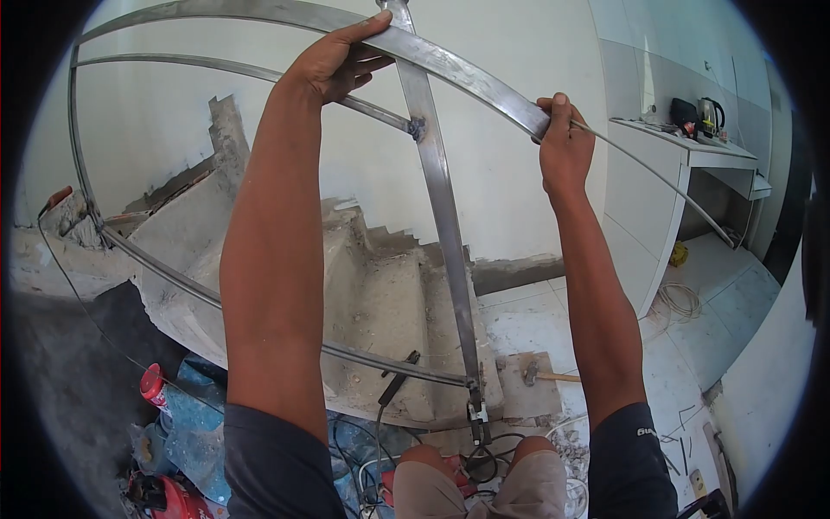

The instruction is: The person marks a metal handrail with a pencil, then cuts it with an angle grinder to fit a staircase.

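Observation:
A curved flat metal bar (467, 76) runs across the top of a steel railing frame, past its upright post (443, 208). My left hand (341, 59) grips the bar near the post, thumb on top and fingers underneath. At the bar's right end, my right hand (566, 143) is closed around the tip, with a thin metal rod (653, 173) sticking out from the same hand down to the right. Below the bar, a thinner rail (376, 110) meets the post at a dark weld. A clamp (477, 415) sits at the post's foot.
Rough concrete stairs (380, 303) stand behind the frame. A hammer (540, 374) lies on a board on the floor. Cables and an electrode holder (399, 378) are near my knees. A white counter (666, 138) with a kettle (711, 117) stands right; blue plastic sheeting (194, 424) lies left.

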`<state>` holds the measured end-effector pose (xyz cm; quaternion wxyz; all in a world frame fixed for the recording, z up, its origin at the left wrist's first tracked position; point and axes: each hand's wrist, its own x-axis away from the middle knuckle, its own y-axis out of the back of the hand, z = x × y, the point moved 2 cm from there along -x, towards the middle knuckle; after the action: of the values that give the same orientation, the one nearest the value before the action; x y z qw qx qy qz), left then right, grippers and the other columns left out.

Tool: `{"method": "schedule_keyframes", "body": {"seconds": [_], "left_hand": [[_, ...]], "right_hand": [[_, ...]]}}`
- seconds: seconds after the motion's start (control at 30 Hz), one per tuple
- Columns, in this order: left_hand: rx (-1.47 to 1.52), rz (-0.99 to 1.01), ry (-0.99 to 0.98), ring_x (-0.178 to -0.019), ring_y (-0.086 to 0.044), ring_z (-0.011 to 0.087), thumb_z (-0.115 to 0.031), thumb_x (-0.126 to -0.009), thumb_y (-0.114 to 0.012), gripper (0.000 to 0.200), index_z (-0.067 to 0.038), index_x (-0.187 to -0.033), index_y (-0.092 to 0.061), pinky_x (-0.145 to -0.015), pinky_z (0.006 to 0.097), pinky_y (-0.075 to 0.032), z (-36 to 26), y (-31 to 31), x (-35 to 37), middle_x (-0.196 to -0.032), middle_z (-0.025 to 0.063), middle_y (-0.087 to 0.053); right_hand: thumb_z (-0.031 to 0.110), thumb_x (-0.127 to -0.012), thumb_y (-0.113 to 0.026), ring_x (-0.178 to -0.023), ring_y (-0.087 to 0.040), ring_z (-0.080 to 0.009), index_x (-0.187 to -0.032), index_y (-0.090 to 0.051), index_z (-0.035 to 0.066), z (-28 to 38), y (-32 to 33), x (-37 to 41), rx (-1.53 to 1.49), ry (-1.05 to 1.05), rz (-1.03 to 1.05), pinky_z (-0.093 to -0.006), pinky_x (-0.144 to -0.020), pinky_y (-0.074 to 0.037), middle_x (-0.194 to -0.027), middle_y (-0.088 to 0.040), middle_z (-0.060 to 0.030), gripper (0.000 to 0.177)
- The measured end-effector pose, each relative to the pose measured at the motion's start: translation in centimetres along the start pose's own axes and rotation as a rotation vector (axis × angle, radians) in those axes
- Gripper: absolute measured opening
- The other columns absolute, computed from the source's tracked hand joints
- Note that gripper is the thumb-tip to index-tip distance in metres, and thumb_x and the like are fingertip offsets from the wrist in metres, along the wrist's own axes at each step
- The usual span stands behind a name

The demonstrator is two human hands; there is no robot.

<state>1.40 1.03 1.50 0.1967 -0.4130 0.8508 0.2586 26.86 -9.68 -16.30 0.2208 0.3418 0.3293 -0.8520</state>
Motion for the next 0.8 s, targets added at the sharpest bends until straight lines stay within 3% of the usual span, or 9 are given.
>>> {"method": "schedule_keyframes", "body": {"seconds": [0.07, 0.2, 0.5, 0.57, 0.7, 0.77, 0.8], "left_hand": [[0.024, 0.008, -0.003, -0.123, -0.06, 0.0232, -0.053, -0.083, -0.082, 0.056, -0.016, -0.123, -0.068, -0.116, 0.0433, -0.025, 0.16, 0.08, -0.05, -0.12, 0.0046, -0.07], [0.017, -0.002, -0.004, -0.124, -0.059, 0.0242, -0.054, -0.083, -0.082, 0.058, -0.015, -0.125, -0.068, -0.116, 0.0438, -0.025, 0.33, 0.05, 0.02, -0.123, 0.0053, -0.068], [0.047, -0.007, 0.001, -0.129, -0.057, 0.0257, -0.057, -0.084, -0.08, 0.062, -0.014, -0.127, -0.066, -0.12, 0.0459, -0.021, 0.43, -0.25, 0.33, -0.126, 0.0064, -0.067], [0.046, -0.005, 0.012, -0.131, -0.055, 0.0259, -0.063, -0.079, -0.082, 0.073, -0.009, -0.126, -0.066, -0.122, 0.0479, -0.016, 0.43, -0.27, 0.38, -0.128, 0.0085, -0.067], [0.046, -0.01, -0.001, -0.132, -0.055, 0.0258, -0.063, -0.079, -0.082, 0.074, -0.009, -0.127, -0.065, -0.122, 0.0477, -0.015, 0.42, -0.46, 0.6, -0.129, 0.0085, -0.066], [0.034, 0.012, 0.0, -0.132, -0.055, 0.0257, -0.062, -0.079, -0.082, 0.074, -0.009, -0.128, -0.065, -0.122, 0.0476, -0.015, 0.32, -0.45, 0.66, -0.13, 0.0087, -0.066], [0.034, 0.012, -0.001, -0.132, -0.055, 0.0257, -0.062, -0.079, -0.082, 0.074, -0.009, -0.128, -0.065, -0.122, 0.0476, -0.015, 0.32, -0.44, 0.64, -0.13, 0.0087, -0.066]], "right_hand": [[0.044, -0.109, -0.046, -0.067, -0.054, -0.0124, -0.099, -0.071, -0.002, 0.44, -0.16, 0.35, -0.015, -0.001, -0.027, -0.0307, -0.067, -0.045, -0.072, -0.061, -0.0053, 0.053], [0.044, -0.109, -0.046, -0.067, -0.054, -0.0124, -0.098, -0.071, -0.002, 0.06, -0.11, 0.09, -0.004, 0.034, -0.025, -0.0305, -0.067, -0.045, -0.072, -0.061, -0.0057, 0.053], [0.042, -0.109, -0.046, -0.08, -0.062, -0.0185, -0.101, -0.072, -0.003, -0.16, -0.05, 0.06, 0.049, 0.082, -0.055, -0.0338, -0.078, -0.049, -0.083, -0.069, -0.0107, 0.052], [0.041, -0.109, -0.046, -0.084, -0.063, -0.0196, -0.102, -0.072, -0.003, -0.02, -0.12, 0.22, 0.048, 0.062, -0.059, -0.0344, -0.081, -0.049, -0.087, -0.071, -0.0123, 0.052], [0.041, -0.109, -0.046, -0.083, -0.063, -0.0192, -0.102, -0.072, -0.003, 0.25, -0.03, 0.32, 0.056, 0.022, -0.05, -0.0338, -0.081, -0.049, -0.088, -0.07, -0.0123, 0.052], [0.048, -0.108, -0.049, -0.076, -0.054, -0.0123, -0.104, -0.072, -0.001, -0.28, -0.05, 0.14, 0.04, 0.077, -0.054, -0.0303, -0.068, -0.047, -0.088, -0.067, -0.0059, 0.054], [0.048, -0.108, -0.049, -0.076, -0.054, -0.0123, -0.104, -0.072, -0.001, -0.07, -0.07, 0.22, 0.04, 0.077, -0.054, -0.0303, -0.068, -0.047, -0.088, -0.067, -0.0059, 0.054]]}}
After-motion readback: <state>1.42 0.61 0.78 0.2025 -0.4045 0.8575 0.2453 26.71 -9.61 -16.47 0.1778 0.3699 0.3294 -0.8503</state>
